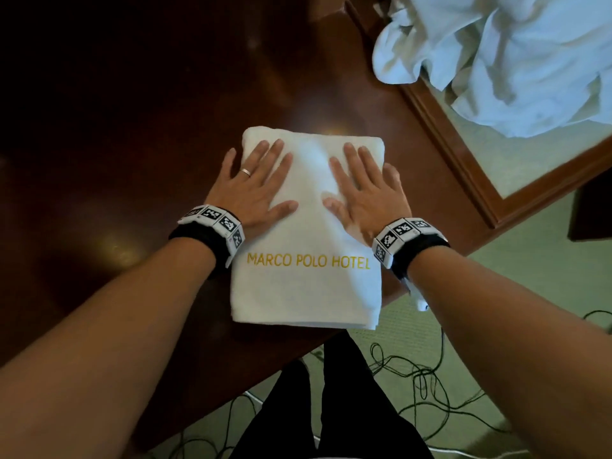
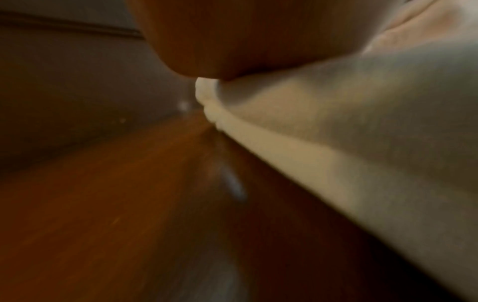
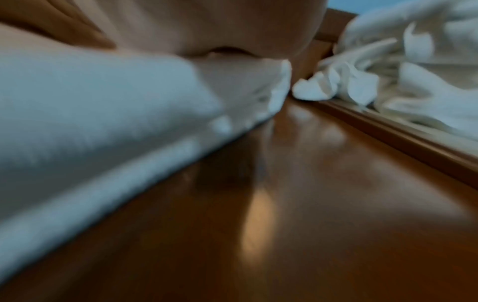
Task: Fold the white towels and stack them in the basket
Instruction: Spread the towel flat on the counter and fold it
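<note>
A folded white towel (image 1: pixel 308 286) with gold "MARCO POLO HOTEL" lettering lies flat on the dark wooden table (image 1: pixel 116 144). My left hand (image 1: pixel 256 183) lies flat on its far left part, fingers straight and spread. My right hand (image 1: pixel 364 190) presses flat on its far right part in the same way. The left wrist view shows the towel's layered edge (image 2: pixel 323 147) under my palm (image 2: pixel 245 36). In the right wrist view the towel's side (image 3: pixel 108 126) runs along the table under my palm (image 3: pixel 207 24). No basket is in view.
A heap of unfolded white towels (image 1: pixel 516 58) (image 3: pixel 413 77) lies at the back right on a glass-topped surface with a wooden frame (image 1: pixel 463 167). The table's near edge runs diagonally; below it are my dark trouser legs (image 1: pixel 331 409) and black cables (image 1: pixel 424 379) on the floor.
</note>
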Available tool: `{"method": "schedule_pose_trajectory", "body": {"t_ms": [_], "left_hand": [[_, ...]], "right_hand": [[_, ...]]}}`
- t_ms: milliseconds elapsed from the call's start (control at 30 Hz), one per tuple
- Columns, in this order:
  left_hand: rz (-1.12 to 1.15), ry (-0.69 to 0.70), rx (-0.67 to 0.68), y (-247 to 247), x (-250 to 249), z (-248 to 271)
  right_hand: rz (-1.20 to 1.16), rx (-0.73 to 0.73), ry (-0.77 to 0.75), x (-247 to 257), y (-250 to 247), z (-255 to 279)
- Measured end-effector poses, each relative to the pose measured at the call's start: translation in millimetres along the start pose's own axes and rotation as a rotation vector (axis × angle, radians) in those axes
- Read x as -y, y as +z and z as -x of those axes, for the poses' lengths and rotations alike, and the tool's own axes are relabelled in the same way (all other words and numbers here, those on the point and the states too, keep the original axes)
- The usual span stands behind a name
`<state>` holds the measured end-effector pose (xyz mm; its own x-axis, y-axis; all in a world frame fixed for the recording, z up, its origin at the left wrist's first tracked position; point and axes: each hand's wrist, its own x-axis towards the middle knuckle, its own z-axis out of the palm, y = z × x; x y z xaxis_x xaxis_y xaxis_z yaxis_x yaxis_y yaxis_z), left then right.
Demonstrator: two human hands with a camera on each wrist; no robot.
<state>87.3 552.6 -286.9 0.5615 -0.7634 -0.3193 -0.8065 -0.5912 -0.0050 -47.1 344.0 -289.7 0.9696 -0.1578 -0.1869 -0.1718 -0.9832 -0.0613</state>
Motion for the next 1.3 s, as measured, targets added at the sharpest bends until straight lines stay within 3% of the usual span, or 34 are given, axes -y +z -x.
{"method": "schedule_pose_trajectory", "body": {"t_ms": [200,333,467,633,767,867,1000,1167,1300], "left_hand": [[0.060,-0.041,-0.005,6.7,2.1,9.8],[0.118,-0.214,-0.036,10.2,-14.3,50.3],[0.278,-0.401,-0.111,9.7,-40.2,96.7],[0.648,-0.685,0.109,30.6,-47.6,126.0],[0.960,-0.694,0.091,41.3,-49.7,134.8],[1.072,-0.673,0.136,27.1,-53.6,137.0],[1.048,-0.636,0.022,-4.2,-62.3,131.9],[1.030,-0.500,-0.095,-77.1,-87.6,104.7],[1.031,-0.348,-0.193,-151.4,-126.2,70.2]], "right_hand": [[-0.075,0.034,0.144,-9.4,6.2,19.0],[-0.078,0.044,0.242,2.0,4.9,61.5],[-0.277,0.091,0.479,31.2,8.4,103.9],[-0.675,0.102,0.717,56.9,14.9,115.8],[-0.975,0.139,0.893,59.1,14.3,116.2],[-1.047,0.171,0.864,57.6,11.6,120.4],[-1.043,0.110,0.828,48.9,-16.8,121.1],[-0.969,0.010,0.824,12.8,-80.9,123.2],[-1.043,-0.175,0.847,-41.2,-133.8,138.8]]}}
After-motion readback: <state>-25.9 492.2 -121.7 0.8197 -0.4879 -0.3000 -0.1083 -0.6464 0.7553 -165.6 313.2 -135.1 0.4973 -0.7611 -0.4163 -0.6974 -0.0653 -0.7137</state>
